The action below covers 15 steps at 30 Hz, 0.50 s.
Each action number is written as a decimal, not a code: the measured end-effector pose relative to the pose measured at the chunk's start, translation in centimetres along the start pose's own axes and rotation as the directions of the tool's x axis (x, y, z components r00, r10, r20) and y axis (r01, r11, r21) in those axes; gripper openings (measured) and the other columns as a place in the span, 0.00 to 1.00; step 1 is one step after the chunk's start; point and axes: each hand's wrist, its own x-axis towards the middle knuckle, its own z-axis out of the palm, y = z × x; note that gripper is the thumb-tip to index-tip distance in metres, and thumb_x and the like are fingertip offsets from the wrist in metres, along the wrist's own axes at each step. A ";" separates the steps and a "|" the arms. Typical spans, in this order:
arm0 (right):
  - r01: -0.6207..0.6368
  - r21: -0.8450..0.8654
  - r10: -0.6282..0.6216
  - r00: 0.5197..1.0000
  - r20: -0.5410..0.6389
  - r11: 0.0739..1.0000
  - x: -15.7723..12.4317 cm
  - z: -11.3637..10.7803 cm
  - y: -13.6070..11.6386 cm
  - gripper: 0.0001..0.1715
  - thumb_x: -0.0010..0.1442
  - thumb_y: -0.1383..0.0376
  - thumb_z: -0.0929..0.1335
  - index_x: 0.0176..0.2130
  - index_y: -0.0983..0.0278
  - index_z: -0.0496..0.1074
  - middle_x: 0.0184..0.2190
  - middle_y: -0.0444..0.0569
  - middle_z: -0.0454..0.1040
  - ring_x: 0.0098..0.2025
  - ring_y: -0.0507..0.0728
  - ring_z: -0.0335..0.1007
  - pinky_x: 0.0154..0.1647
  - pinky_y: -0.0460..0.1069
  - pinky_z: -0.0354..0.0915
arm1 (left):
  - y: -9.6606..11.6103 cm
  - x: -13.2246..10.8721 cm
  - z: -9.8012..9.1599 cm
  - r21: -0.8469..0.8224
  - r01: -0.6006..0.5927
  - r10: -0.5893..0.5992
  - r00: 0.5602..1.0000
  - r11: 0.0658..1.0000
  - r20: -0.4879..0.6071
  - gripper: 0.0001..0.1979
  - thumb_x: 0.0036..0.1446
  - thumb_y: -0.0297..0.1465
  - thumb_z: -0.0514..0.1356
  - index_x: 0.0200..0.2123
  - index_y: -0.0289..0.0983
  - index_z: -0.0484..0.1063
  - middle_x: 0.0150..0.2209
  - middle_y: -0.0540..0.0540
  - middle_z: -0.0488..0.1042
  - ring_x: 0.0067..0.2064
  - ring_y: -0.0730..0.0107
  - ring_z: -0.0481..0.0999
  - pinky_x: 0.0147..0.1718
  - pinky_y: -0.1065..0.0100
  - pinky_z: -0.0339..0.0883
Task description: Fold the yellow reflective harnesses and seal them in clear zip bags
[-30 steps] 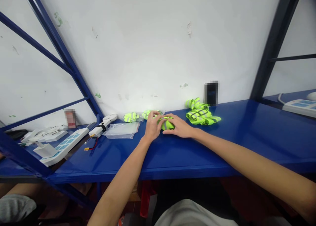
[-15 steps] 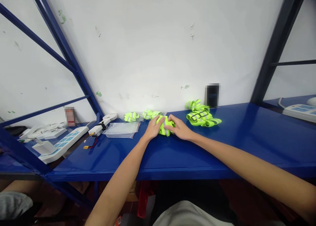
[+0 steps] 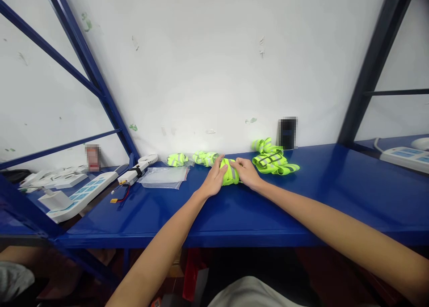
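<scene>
A neon-yellow reflective strap (image 3: 230, 176) with grey stripes is rolled into a compact bundle on the blue tabletop. My left hand (image 3: 214, 180) is closed against its left side, thumb over the top. My right hand (image 3: 248, 173) has its fingers curled at the upper right of the roll, pinching the strap. Just to the right lies a loose heap of the same reflective strap (image 3: 272, 160). Behind my left hand sit two more bundles, one yellow bundle (image 3: 205, 157) partly covered by the hand and another yellow bundle (image 3: 177, 159) in clear plastic.
Clear plastic bags (image 3: 164, 176) lie to the left, beside a white handheld fan (image 3: 147, 159) and a battery pack with wires (image 3: 129, 177). A white power strip (image 3: 85, 197) runs along the left end. A blurred dark object (image 3: 287, 132) leans on the wall.
My left hand has turned more upright along the roll's side. My right hand's fingers have curled in tighter at its upper right. The roll has turned and shifted slightly right.
</scene>
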 end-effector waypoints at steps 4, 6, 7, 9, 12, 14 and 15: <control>-0.128 -0.024 0.125 0.987 -0.099 0.992 0.3 0.4 0.1 0.19 0.52 0.55 0.65 0.18 0.60 0.57 0.15 0.39 0.58 0.20 0.51 0.54 0.23 0.47 0.50 | -0.3 -0.1 0.3 0.101 -0.078 0.074 0.996 0.992 0.039 0.30 0.67 0.44 0.44 0.67 0.39 0.43 0.68 0.38 0.50 0.68 0.58 0.52 0.65 0.54 0.46; -0.152 -0.037 0.147 0.982 -0.115 0.988 0.4 0.5 0.1 0.14 0.50 0.58 0.66 0.19 0.61 0.60 0.17 0.41 0.64 0.22 0.52 0.59 0.24 0.47 0.54 | -0.6 -0.1 0.4 0.168 -0.111 0.104 0.993 0.979 0.053 0.27 0.67 0.43 0.45 0.64 0.36 0.51 0.65 0.36 0.56 0.66 0.57 0.56 0.64 0.54 0.48; -0.157 -0.041 0.151 0.980 -0.130 0.987 0.5 0.4 0.2 0.11 0.48 0.59 0.67 0.22 0.61 0.62 0.20 0.41 0.67 0.24 0.52 0.62 0.26 0.47 0.57 | -0.8 -0.1 0.5 0.197 -0.115 0.106 0.993 0.974 0.056 0.26 0.66 0.42 0.46 0.61 0.35 0.55 0.62 0.35 0.60 0.64 0.57 0.58 0.63 0.53 0.50; -0.160 -0.023 0.154 0.974 -0.165 0.987 0.7 0.3 0.3 0.10 0.45 0.62 0.68 0.29 0.62 0.64 0.27 0.44 0.72 0.28 0.54 0.67 0.30 0.47 0.61 | -0.9 -0.1 0.6 0.237 -0.114 0.103 0.993 0.965 0.060 0.24 0.65 0.41 0.49 0.57 0.32 0.60 0.57 0.34 0.64 0.61 0.55 0.63 0.61 0.53 0.55; -0.074 0.062 0.079 0.994 -0.077 0.995 0.7 0.1 0.4 0.14 0.47 0.63 0.68 0.36 0.62 0.66 0.36 0.48 0.74 0.34 0.56 0.71 0.36 0.49 0.66 | -0.9 -0.2 0.5 0.273 -0.143 0.124 0.989 0.951 0.085 0.23 0.58 0.40 0.58 0.52 0.33 0.64 0.52 0.35 0.67 0.56 0.54 0.66 0.57 0.53 0.59; 0.036 0.103 -0.040 0.999 0.037 0.994 0.5 -0.3 0.3 0.09 0.52 0.61 0.67 0.35 0.63 0.69 0.37 0.49 0.75 0.38 0.57 0.73 0.41 0.51 0.67 | -0.9 -0.1 0.3 0.286 -0.165 0.139 0.984 0.944 0.109 0.24 0.52 0.39 0.63 0.49 0.34 0.66 0.50 0.37 0.69 0.53 0.53 0.68 0.55 0.53 0.61; 0.089 0.096 -0.097 0.992 0.085 0.991 0.3 -0.5 0.2 0.10 0.55 0.60 0.66 0.34 0.63 0.70 0.36 0.49 0.76 0.39 0.58 0.73 0.43 0.52 0.67 | -1.0 0.0 0.1 0.283 -0.168 0.140 0.983 0.944 0.115 0.24 0.51 0.39 0.65 0.48 0.34 0.67 0.49 0.38 0.70 0.52 0.53 0.69 0.54 0.53 0.61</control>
